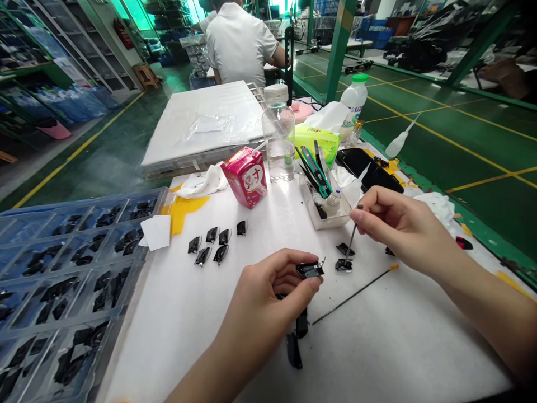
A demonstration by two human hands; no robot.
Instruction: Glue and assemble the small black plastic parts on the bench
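Note:
Between the thumb and fingers of my left hand (268, 305) is a small glossy black plastic part (310, 270). My right hand (394, 226) pinches a thin dark rod (352, 240), which points down. Its lower end meets or overlaps a black piece (344, 266) on the white tabletop; I cannot tell whether they touch. Just behind that piece lies another small black piece (345, 249). A long thin black stick with a yellow end (356, 294) rests between my hands. Longer black parts (294, 350) lie below my left hand, partly hidden by it.
Several black pieces (224, 237) lie left of centre. A blue compartment tray (138, 246) holds black parts. Farther back stand a pink drink carton (245, 178), a clear bottle (280, 159) and a tool box (333, 223) with cutters and tweezers. A person (241, 42) sits beyond.

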